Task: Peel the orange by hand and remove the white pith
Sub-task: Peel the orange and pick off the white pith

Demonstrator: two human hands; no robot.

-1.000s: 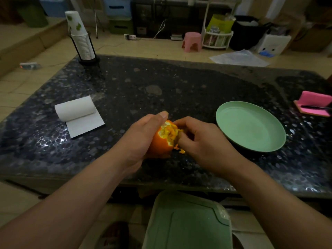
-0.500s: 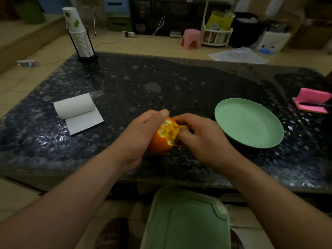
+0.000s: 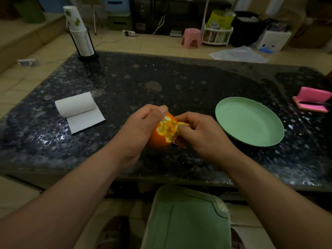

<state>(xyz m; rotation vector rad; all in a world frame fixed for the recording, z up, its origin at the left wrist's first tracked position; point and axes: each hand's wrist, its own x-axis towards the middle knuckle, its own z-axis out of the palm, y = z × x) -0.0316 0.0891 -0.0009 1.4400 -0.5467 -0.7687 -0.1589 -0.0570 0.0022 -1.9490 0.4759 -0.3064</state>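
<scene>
A partly peeled orange [image 3: 159,138] is held just above the dark speckled table [image 3: 161,81], near its front edge. Its top is torn open, showing pale pith and yellow flesh. My left hand [image 3: 142,128] grips the orange from the left, thumb lying over the top. My right hand [image 3: 201,133] pinches a strip of peel [image 3: 180,141] at the fruit's right side; the strip curls down below my fingers, and its inner end is hidden by them.
A pale green plate [image 3: 249,121] sits right of my hands. A paper towel roll [image 3: 77,106] lies at left, a cup stack in a black holder [image 3: 80,36] at the far left corner, a pink sponge [image 3: 312,99] at the right edge. A green bin [image 3: 186,218] stands below the table.
My right hand has pulled the peel strip a little further down and right, widening the torn patch. The left hand keeps the same hold.
</scene>
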